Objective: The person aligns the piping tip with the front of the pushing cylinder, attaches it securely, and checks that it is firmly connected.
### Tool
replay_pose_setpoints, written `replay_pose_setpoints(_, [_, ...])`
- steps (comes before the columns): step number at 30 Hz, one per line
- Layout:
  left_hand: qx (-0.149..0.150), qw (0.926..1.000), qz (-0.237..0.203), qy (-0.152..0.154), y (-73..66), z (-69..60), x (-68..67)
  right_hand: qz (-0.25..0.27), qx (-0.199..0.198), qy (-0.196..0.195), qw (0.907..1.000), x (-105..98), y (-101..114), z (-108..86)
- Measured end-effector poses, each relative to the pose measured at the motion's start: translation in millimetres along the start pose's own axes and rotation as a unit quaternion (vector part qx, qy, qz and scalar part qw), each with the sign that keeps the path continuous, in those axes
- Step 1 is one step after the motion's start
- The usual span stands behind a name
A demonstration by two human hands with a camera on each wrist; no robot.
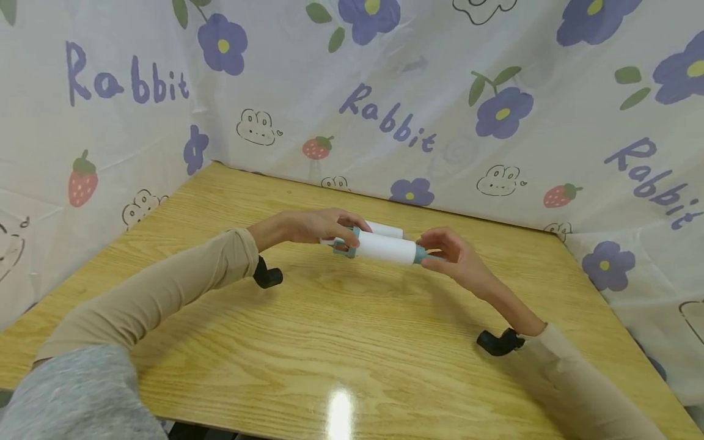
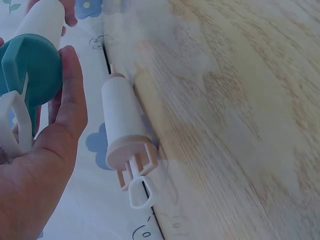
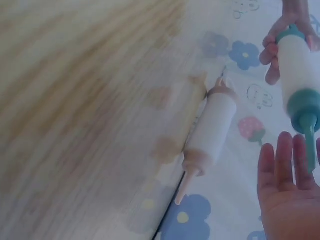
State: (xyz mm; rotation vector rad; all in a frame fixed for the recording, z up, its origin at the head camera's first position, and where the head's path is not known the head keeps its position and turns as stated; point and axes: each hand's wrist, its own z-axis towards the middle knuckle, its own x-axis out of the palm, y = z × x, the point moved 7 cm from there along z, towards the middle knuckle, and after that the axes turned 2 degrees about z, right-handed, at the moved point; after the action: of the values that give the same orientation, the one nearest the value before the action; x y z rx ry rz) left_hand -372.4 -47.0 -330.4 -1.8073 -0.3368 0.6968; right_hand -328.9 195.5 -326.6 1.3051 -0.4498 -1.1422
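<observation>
A white syringe (image 1: 387,247) with teal ends is held level above the table. My left hand (image 1: 316,226) grips its teal collar (image 2: 42,70), beside the white ring handle (image 2: 14,122). At the other end my right hand (image 1: 462,260) is around the teal nozzle (image 3: 310,147). In the right wrist view the fingers (image 3: 284,160) of that hand are straight, with the nozzle lying over them. A second white syringe (image 2: 122,112), with beige ends and a white ring handle, lies just behind, partly hidden in the head view.
The wooden table (image 1: 341,330) reaches back to a white cloth (image 1: 308,79) printed with flowers, rabbits and strawberries. Another stretch of this cloth hangs at the left. Black mounts (image 1: 269,276) are worn at the wrists. A bright reflection is on the front of the tabletop.
</observation>
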Motion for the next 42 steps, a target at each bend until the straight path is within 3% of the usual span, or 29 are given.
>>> replay_pose_setpoints(3, [-0.004,0.9999,-0.008,-0.01,1.8,0.2,-1.8,-0.025,-0.045,0.013,0.9986,3,7,-1.6])
replay_pose_setpoints(6, [0.003,0.9998,-0.009,-0.015,1.6,1.0,-0.7,-0.042,-0.048,0.003,0.998,2,9,-1.2])
replay_pose_setpoints(10, [0.02,0.9996,0.0,-0.021,-1.0,2.6,1.5,-0.055,0.008,-0.02,0.9983,-2,5,0.6])
replay_pose_setpoints(15, [0.027,0.9993,0.001,-0.027,-2.0,5.5,3.8,-0.034,0.086,-0.027,0.9953,-6,-2,1.8])
replay_pose_setpoints(24, [-0.007,0.9998,-0.006,-0.018,-1.6,6.7,4.0,-0.001,0.162,0.003,0.9868,-8,-8,3.0])
replay_pose_setpoints(31, [-0.026,0.9996,0.003,-0.01,3.6,7.3,3.1,0.002,0.188,0.04,0.9814,-3,-15,3.7])
replay_pose_setpoints(36, [-0.052,0.9975,0.048,0.002,15.4,5.9,4.2,-0.009,0.206,0.091,0.9743,5,-25,2.5])
replay_pose_setpoints(42, [-0.077,0.9945,0.065,0.028,29.4,4.1,8.9,-0.022,0.219,0.116,0.9684,15,-37,-1.6])
